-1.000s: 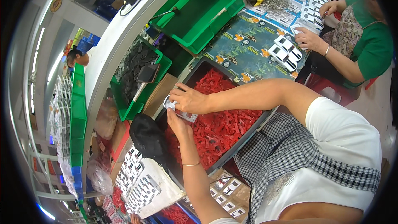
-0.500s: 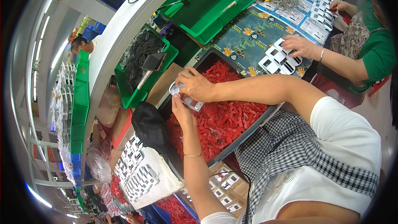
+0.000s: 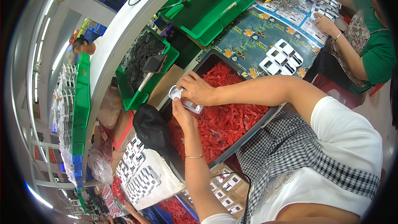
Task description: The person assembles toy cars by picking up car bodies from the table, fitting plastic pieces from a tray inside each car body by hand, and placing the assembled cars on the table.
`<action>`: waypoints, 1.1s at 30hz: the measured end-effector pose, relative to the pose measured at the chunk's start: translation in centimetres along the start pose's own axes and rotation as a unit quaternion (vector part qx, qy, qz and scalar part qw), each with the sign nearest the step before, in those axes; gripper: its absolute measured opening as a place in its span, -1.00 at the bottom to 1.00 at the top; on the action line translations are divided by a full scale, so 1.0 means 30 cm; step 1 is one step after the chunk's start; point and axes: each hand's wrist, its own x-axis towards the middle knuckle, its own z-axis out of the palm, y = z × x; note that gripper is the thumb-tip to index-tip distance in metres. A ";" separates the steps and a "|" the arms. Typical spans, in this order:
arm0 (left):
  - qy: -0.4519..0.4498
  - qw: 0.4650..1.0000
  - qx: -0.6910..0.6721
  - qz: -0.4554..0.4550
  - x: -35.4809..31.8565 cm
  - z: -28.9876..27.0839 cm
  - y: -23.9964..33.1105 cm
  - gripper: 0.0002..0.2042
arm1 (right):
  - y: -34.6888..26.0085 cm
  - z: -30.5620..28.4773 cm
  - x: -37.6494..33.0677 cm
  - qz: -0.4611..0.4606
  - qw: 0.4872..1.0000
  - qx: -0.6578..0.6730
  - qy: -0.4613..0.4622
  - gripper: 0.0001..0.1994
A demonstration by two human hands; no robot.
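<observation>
A white plastic casing with a rounded end (image 3: 175, 93) is held between my two hands, above a black tray (image 3: 245, 137) heaped with small red plastic strips (image 3: 222, 126). My left hand (image 3: 183, 115) pinches the casing from the near side. Curled over it from the right, my right hand (image 3: 198, 89) grips its top and hides much of it. Its clear or white square end (image 3: 195, 108) shows below the right fingers. Whatever small part may lie under the fingertips is hidden.
A black mesh cap (image 3: 150, 127) hangs at the tray's left corner. Beyond are a green bin of dark parts (image 3: 171, 54) with a phone (image 3: 155, 63) on it and a big green tray (image 3: 199, 20). White casings (image 3: 282, 58) lie right, near a co-worker's hands (image 3: 327, 25). More casings (image 3: 143, 182) stand lower left.
The co-worker's hand has left the nearer white casings and both their hands are now at the far row, one holding a small dark thing. My own hands have barely shifted around the casing.
</observation>
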 end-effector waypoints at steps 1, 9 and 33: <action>0.001 1.000 0.002 0.004 -0.002 0.003 0.005 -0.68 | 0.002 -0.001 0.002 -0.007 1.000 -0.010 0.010 -0.82; -0.013 1.000 0.010 -0.004 -0.019 0.044 0.004 -0.76 | 0.016 -0.004 -0.005 0.024 0.998 -0.004 0.061 -0.89; -0.004 0.961 0.242 0.131 -0.043 0.053 0.045 -0.86 | 0.048 -0.021 0.034 0.280 0.876 0.391 -0.027 -0.59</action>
